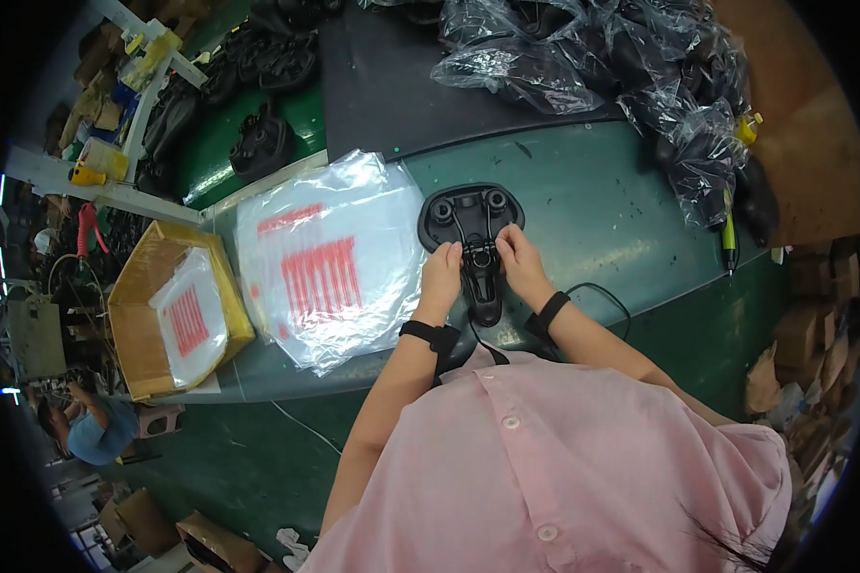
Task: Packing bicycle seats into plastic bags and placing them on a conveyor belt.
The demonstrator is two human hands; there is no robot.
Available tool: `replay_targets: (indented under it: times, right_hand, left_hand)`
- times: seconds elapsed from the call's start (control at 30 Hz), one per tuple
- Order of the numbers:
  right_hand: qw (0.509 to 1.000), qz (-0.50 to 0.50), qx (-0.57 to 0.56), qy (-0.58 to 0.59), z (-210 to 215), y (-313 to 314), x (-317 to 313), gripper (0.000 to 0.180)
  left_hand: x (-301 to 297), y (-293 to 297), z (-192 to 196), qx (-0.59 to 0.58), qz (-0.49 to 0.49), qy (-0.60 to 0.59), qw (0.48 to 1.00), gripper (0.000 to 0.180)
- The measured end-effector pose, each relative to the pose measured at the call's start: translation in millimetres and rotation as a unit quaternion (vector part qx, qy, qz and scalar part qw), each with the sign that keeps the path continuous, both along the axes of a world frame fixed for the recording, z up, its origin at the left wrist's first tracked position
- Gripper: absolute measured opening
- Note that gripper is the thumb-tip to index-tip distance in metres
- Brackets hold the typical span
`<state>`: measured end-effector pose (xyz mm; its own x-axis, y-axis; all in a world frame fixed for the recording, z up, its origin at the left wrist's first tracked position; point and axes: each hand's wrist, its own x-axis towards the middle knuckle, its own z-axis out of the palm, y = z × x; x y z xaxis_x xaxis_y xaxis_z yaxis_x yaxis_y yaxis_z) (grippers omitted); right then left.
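A black bicycle saddle [455, 212] lies upside down on the green table [583, 201], its rails and clamp facing up and its narrow nose toward me. My left hand [441, 270] rests on the left side of the clamp in the saddle's middle, fingers curled on it. My right hand [518, 254] pinches the right side of the same clamp. Both wrists wear black bands.
A stack of clear plastic bags with red print [327, 260] lies left of the saddle. A cardboard box [141, 315] holds more bags. Bagged black saddles [592, 57] pile at the back right, bare ones [258, 143] back left. A yellow-handled tool [729, 239] lies right.
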<state>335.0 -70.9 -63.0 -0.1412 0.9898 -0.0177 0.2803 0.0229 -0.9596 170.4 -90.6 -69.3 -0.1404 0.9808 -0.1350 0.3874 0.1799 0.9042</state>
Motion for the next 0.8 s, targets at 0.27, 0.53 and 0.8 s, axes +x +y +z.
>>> replay_targets:
  times: [0.27, 0.53, 0.8]
  right_hand:
    - [0.998, -0.024, 0.038, -0.047, -1, 1, -2, 0.012]
    - [0.969, -0.088, -0.175, 0.15, -20, -13, 13, 0.019]
    - [0.984, 0.032, 0.018, -0.173, -32, -43, -1, 0.078]
  left_hand:
    - [4, -9, -2, 0.062, -0.006, -0.06, 0.996, 0.009]
    - [-21, -18, -4, 0.078, 0.103, -0.078, 0.988, 0.012]
    - [-16, -12, 6, -0.06, -0.003, 0.364, 0.929, 0.047]
